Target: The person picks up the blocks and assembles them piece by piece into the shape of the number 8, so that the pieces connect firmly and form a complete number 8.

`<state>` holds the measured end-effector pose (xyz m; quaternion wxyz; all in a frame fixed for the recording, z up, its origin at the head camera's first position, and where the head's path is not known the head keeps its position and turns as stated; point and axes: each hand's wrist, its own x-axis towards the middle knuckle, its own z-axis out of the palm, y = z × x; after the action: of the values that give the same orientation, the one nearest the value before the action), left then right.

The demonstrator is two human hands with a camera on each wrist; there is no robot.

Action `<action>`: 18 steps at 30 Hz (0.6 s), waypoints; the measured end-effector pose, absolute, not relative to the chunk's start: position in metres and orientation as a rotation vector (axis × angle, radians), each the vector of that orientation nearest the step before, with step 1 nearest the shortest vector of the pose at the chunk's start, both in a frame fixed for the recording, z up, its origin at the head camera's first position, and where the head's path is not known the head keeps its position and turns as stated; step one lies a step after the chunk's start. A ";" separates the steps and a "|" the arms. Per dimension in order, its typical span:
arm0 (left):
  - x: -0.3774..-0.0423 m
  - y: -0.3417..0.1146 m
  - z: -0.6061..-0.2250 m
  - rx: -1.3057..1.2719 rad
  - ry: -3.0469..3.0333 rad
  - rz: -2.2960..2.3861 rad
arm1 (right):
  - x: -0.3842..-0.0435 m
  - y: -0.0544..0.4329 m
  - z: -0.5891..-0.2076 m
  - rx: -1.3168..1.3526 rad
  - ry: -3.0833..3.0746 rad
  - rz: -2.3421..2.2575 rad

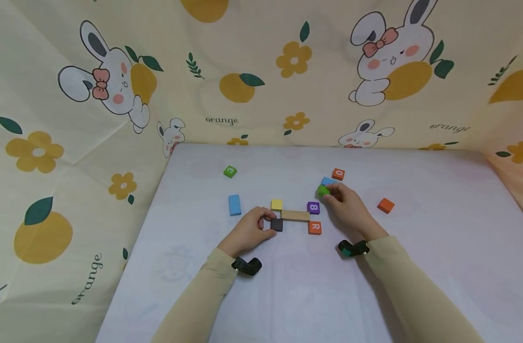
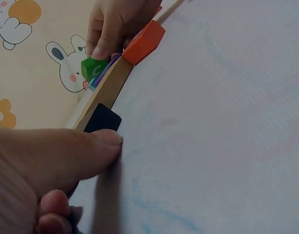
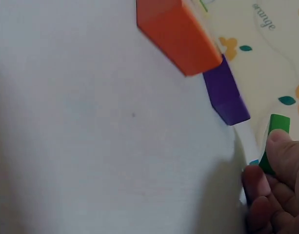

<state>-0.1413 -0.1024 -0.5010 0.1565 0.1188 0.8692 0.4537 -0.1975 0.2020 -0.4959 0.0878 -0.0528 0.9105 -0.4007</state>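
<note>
The head view is bright, wrist views dimmer with shadows.

Room between sleeves (image 1: 197, 300) over near tabletop (image 1: 296, 295); black block (image 1: 277, 225), plank (image 1: 296, 216), R block (image 1: 315, 228) bar way ahead.

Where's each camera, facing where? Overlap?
Head: on the head, forward and down over the table; both hands, left and right, and sleeves.
Left wrist: at the black block; left hand near, right beyond.
Right wrist: across the tabletop, past orange and purple blocks; right hand.
Both wrists share the right hand's green block.
</note>
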 end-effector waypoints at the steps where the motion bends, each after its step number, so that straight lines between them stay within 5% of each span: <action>1: -0.141 -0.103 -0.501 0.336 2.488 1.299 | -0.199 0.201 -0.496 -0.158 2.712 -1.186; 18: -0.141 -0.102 -0.501 0.328 2.491 1.297 | -0.214 0.198 -0.503 -0.189 2.693 -1.144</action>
<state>-0.1410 -0.1019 -0.5005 0.1565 0.1146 0.8702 0.4530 -0.2139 0.1985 -0.5033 0.1049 -0.0640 0.9135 -0.3879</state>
